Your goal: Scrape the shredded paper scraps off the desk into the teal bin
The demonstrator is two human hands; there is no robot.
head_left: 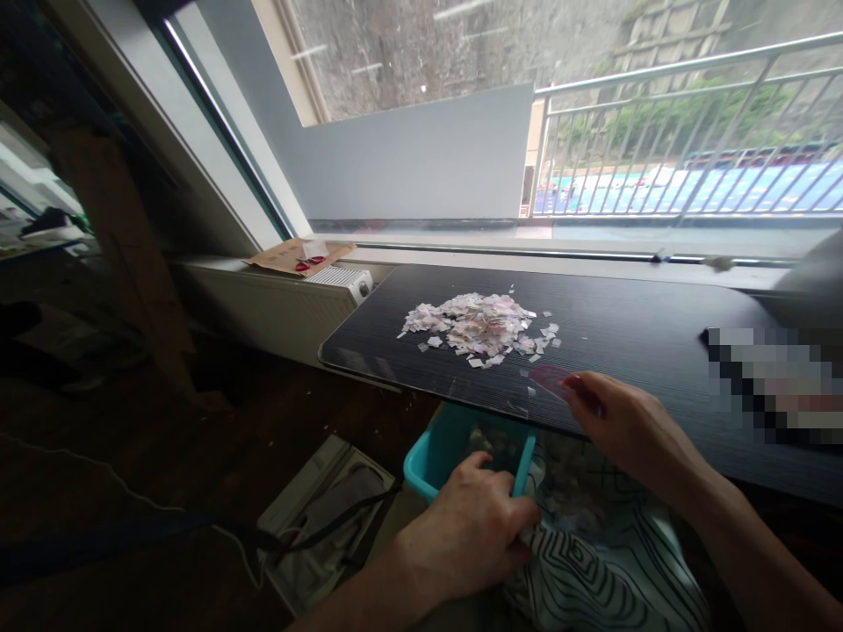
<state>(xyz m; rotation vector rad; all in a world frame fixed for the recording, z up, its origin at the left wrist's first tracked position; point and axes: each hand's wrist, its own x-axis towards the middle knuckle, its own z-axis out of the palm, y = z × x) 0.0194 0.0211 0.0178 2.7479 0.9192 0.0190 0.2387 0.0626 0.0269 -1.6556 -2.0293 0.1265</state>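
Observation:
A heap of small whitish and pinkish paper scraps (484, 325) lies on the dark table (659, 325), with loose bits scattered around it. My right hand (619, 421) is closed, pinching a thin translucent pink half-round plastic piece (548, 379) just over the tabletop, right of and nearer than the heap. Below the table's front edge, my left hand (474, 518) grips the near rim of a turquoise plastic basket (428, 461). Some pale bits show dimly inside it; my hand and the table hide part of the basket.
Patterned cloth (593, 562) covers my lap. A pixelated object (777, 382) lies on the table at right. Beyond the table are a window sill, a radiator (339, 279), and red-handled scissors (309, 262) on brown cardboard (277, 256). A pale boxy object (329, 518) sits on the floor.

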